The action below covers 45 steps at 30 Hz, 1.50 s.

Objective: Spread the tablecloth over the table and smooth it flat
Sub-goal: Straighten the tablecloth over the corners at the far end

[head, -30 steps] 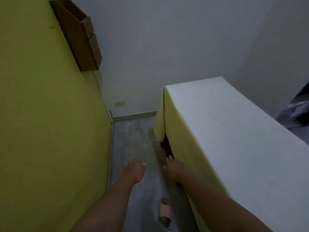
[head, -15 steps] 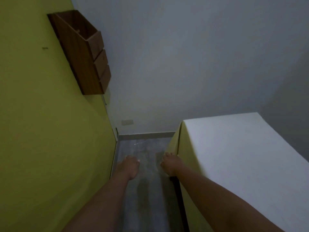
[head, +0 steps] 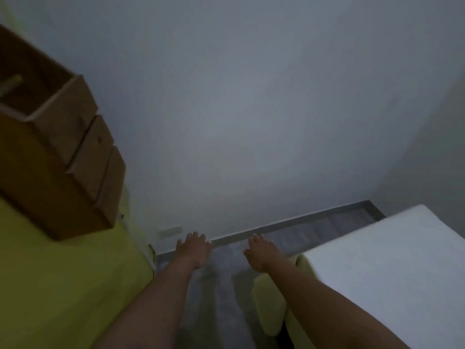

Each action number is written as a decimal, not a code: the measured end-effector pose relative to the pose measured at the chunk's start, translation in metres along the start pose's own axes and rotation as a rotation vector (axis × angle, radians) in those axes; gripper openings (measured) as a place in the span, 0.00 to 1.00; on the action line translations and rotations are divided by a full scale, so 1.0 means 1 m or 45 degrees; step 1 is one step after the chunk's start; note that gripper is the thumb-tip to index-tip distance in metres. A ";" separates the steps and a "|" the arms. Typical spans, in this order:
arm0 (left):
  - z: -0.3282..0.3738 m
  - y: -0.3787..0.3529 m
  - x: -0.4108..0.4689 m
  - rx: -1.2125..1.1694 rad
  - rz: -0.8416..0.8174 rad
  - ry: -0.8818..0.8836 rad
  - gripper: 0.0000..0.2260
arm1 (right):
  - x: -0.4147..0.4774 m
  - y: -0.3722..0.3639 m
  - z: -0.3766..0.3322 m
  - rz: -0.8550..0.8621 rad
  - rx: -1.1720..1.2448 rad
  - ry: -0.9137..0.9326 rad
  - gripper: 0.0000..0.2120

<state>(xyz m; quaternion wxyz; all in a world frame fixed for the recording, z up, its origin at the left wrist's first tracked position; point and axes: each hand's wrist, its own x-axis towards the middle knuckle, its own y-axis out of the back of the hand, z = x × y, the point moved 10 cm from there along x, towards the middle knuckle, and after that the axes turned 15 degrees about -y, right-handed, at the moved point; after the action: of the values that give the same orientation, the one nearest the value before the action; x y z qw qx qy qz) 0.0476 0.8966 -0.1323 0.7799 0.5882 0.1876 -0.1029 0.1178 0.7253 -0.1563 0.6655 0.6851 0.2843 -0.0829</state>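
A pale yellow tablecloth (head: 392,268) lies flat over the table at the lower right, and its side drapes down in folds (head: 270,311) at the near corner. My right hand (head: 261,255) reaches forward just left of that corner, above the floor, fingers spread and holding nothing. My left hand (head: 195,250) stretches out beside it, further left, also spread and holding nothing. Neither hand touches the cloth. The picture is blurred by motion.
A yellow-green wall (head: 63,285) runs close on the left, with a wooden drawer unit (head: 63,157) mounted on it. A white wall (head: 251,122) stands ahead with a grey skirting (head: 289,225) and a wall socket (head: 171,231). A narrow grey floor strip (head: 219,298) lies between wall and table.
The view has tilted up and to the right, so the table has slid to the lower right. Both hands have moved forward, past the table corner, still apart from the cloth.
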 end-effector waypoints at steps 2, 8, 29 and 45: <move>-0.001 0.027 0.045 0.069 -0.014 -0.082 0.23 | 0.029 0.022 0.004 0.028 0.063 -0.059 0.26; 0.074 0.062 0.166 0.183 -0.121 -0.420 0.23 | 0.102 0.064 0.073 0.086 0.196 -0.342 0.25; 0.372 0.106 0.413 0.610 -0.374 -1.425 0.22 | 0.120 0.140 0.328 0.297 0.612 -1.522 0.25; 0.587 -0.005 0.378 0.512 -0.820 -1.957 0.20 | 0.039 0.096 0.430 0.322 0.923 -2.207 0.26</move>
<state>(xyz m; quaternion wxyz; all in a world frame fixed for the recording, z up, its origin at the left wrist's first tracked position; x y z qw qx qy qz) 0.4900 0.3563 -0.1537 0.5041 0.4004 -0.2568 -0.7208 0.3114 0.3281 -0.1360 0.3955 0.5757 -0.4283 -0.5733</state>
